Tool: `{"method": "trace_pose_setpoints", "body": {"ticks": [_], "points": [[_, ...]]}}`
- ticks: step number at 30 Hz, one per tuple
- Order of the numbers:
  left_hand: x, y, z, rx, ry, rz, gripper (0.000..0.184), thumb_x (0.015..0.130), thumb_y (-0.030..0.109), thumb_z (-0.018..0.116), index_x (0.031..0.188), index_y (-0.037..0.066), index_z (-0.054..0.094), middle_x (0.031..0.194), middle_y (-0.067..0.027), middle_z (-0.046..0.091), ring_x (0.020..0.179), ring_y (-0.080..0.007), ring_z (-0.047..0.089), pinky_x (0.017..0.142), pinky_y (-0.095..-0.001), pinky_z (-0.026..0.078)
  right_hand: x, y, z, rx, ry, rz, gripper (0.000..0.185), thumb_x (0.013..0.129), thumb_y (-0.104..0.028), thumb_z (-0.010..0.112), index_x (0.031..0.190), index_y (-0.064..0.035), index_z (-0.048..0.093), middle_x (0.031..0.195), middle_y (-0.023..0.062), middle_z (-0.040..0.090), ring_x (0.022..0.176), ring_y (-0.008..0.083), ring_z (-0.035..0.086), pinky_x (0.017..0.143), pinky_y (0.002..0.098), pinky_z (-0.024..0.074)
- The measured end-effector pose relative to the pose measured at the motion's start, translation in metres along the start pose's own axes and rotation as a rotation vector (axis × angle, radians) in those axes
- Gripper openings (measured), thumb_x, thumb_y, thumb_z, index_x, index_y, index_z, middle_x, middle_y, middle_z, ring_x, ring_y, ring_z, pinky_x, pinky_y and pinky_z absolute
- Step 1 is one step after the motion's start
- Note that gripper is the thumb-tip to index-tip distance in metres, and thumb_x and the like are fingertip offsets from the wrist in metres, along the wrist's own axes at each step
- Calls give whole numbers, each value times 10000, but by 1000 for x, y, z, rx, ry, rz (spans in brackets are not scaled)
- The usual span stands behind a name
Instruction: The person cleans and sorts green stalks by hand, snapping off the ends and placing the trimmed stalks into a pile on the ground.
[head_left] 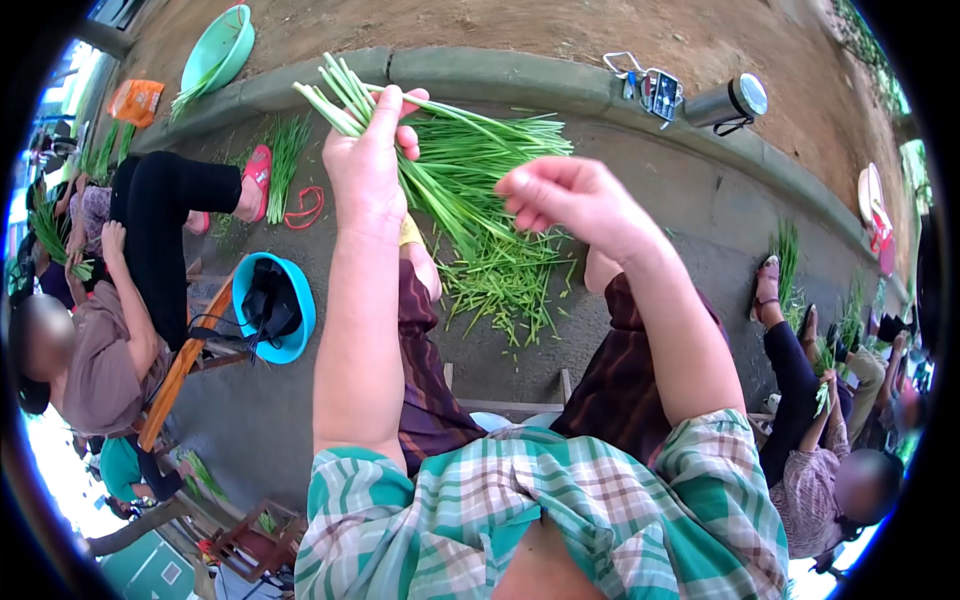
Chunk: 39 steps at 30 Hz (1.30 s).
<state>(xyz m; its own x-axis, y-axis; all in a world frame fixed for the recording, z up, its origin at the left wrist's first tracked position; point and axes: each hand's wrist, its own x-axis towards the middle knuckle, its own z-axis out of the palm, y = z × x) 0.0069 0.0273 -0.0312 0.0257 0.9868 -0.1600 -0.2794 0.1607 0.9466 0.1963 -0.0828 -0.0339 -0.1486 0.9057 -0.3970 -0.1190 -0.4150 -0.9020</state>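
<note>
My left hand (368, 165) is wrapped round a bunch of long green chives (335, 98), with the pale stem ends sticking out above the thumb. The leaves hang down to the right, over a larger heap of chives (490, 140) on the ground. My right hand (570, 203) is beside the hanging leaf tips, its fingers curled in against the thumb. Whether anything small is between those fingers is hidden. Short cut or torn green pieces (505, 295) lie scattered on the ground between my feet.
A blue basin (307, 308) with a black bag stands by a wooden bench (190, 370) at left, where a co-worker (100, 340) sits. A concrete curb (490, 75) runs behind, with a metal flask (712, 105) and a small radio-like device (662, 95). Another co-worker (810, 490) sits right.
</note>
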Motion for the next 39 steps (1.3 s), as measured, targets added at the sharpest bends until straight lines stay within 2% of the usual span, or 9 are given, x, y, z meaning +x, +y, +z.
{"method": "trace_pose_setpoints", "body": {"ticks": [3, 5, 6, 10, 18, 27, 30, 35, 39], "points": [[5, 6, -9, 12, 8, 10, 97, 903, 117, 652, 914, 40, 594, 890, -158, 704, 537, -75, 525, 458, -211, 419, 5, 1, -17, -139, 392, -91, 256, 951, -259, 608, 1051, -36, 683, 807, 0, 642, 726, 61, 586, 668, 218, 488], [9, 8, -13, 1, 2, -54, 103, 897, 122, 660, 917, 45, 595, 891, -161, 704, 539, -75, 521, 462, -211, 423, 11, 7, -28, -270, 532, -143, 252, 948, -243, 605, 1057, -29, 681, 798, -11, 622, 740, 50, 569, 690, 226, 480], [11, 8, -16, 5, -10, -71, 113, 892, 132, 668, 921, 50, 596, 896, -158, 705, 545, -76, 519, 464, -218, 427, 12, 6, -31, -259, 498, -115, 278, 959, -293, 602, 1098, -64, 676, 926, -13, 663, 811, 57, 591, 776, 225, 496], [13, 6, -20, 0, -65, -145, 134, 891, 141, 685, 960, 65, 599, 975, -148, 692, 588, -59, 522, 498, -199, 443, 8, 4, -23, 5, 312, -24, 309, 971, -308, 580, 1120, -51, 666, 1026, 31, 688, 938, 99, 644, 839, 240, 517], [14, 5, -21, 39, -81, -160, 127, 892, 145, 684, 956, 66, 608, 968, -132, 697, 596, -52, 530, 497, -189, 447, 4, 0, -25, 193, 109, 138, 316, 975, -293, 574, 1124, -26, 653, 941, 48, 697, 772, 73, 652, 713, 213, 550], [12, 4, -14, 56, -109, -110, 127, 890, 158, 677, 919, 49, 620, 893, -132, 710, 576, -75, 533, 493, -230, 446, 4, -1, -20, -58, 128, 170, 250, 917, -262, 670, 1014, -32, 685, 825, -5, 681, 685, 35, 614, 641, 185, 524], [11, 3, -15, -30, -144, -171, 187, 886, 168, 689, 1006, 28, 656, 922, -131, 702, 602, -81, 540, 522, -240, 460, 7, 5, -19, -96, 129, 98, 256, 900, -266, 694, 987, -25, 680, 802, -12, 665, 674, 32, 593, 631, 183, 501], [11, 1, -15, -59, -184, -198, 204, 888, 159, 690, 1035, 22, 659, 932, -112, 691, 627, -83, 548, 552, -245, 471, 9, 10, -17, -182, 177, -7, 295, 883, -286, 718, 962, -4, 680, 770, -39, 608, 672, 34, 516, 637, 207, 452], [13, 0, -17, -80, -162, -181, 218, 883, 174, 702, 1031, 20, 657, 938, -116, 693, 628, -82, 543, 553, -242, 470, 11, 15, -20, -313, 198, -20, 333, 855, -343, 734, 983, -38, 704, 758, -32, 624, 689, 47, 531, 642, 234, 453]]}}
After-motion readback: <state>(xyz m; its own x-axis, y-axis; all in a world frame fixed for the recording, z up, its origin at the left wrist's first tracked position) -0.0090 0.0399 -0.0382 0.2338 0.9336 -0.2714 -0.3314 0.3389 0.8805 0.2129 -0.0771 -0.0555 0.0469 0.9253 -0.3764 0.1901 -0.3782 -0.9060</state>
